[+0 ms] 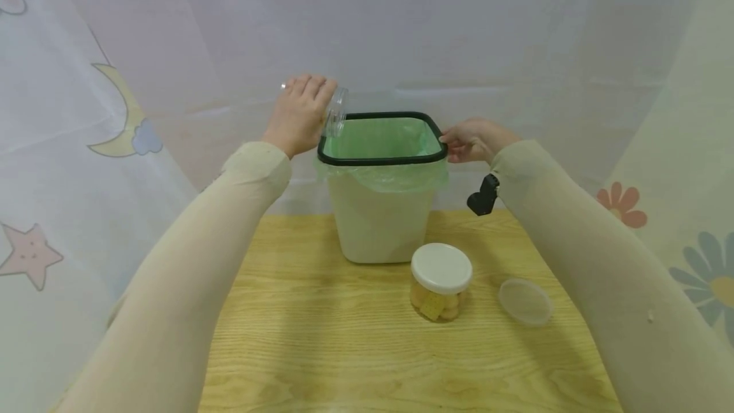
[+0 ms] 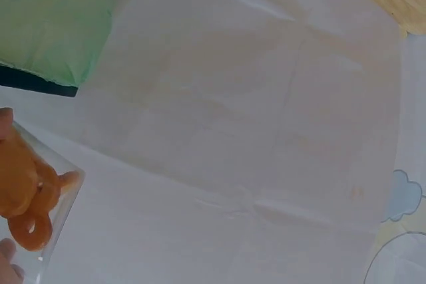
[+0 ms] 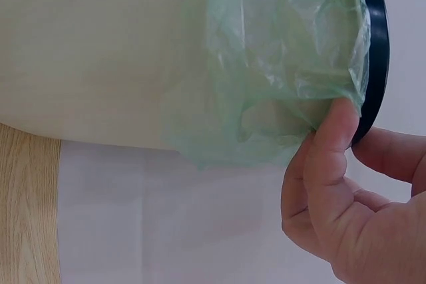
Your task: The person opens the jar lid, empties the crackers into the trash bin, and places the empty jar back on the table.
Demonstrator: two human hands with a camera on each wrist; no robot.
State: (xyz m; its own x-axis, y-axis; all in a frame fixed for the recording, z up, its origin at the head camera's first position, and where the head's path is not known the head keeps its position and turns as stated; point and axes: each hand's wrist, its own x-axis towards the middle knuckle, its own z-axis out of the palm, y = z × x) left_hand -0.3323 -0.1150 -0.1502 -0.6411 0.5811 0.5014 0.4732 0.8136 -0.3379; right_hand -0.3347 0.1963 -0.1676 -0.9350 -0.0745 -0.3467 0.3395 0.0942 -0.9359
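Observation:
My left hand (image 1: 302, 113) grips a clear plastic jar (image 1: 338, 113) tipped on its side, with its mouth facing the opening of a pale trash bin (image 1: 383, 215) at the bin's left rim. Soft-looking orange pieces (image 2: 26, 184) lie inside the jar in the left wrist view; I cannot tell their kind. A green bag (image 1: 378, 134) lines the bin and folds over under its black rim (image 1: 390, 161). At the right corner my right hand (image 1: 478, 139) pinches that rim and the bag's edge between thumb and fingers, as the right wrist view shows.
On the wooden table (image 1: 309, 336), a jar with a white lid (image 1: 441, 266) and yellowish pieces inside stands in front of the bin. A translucent round lid (image 1: 525, 301) lies to its right. Printed cloth (image 1: 459, 37) hangs close behind and at both sides.

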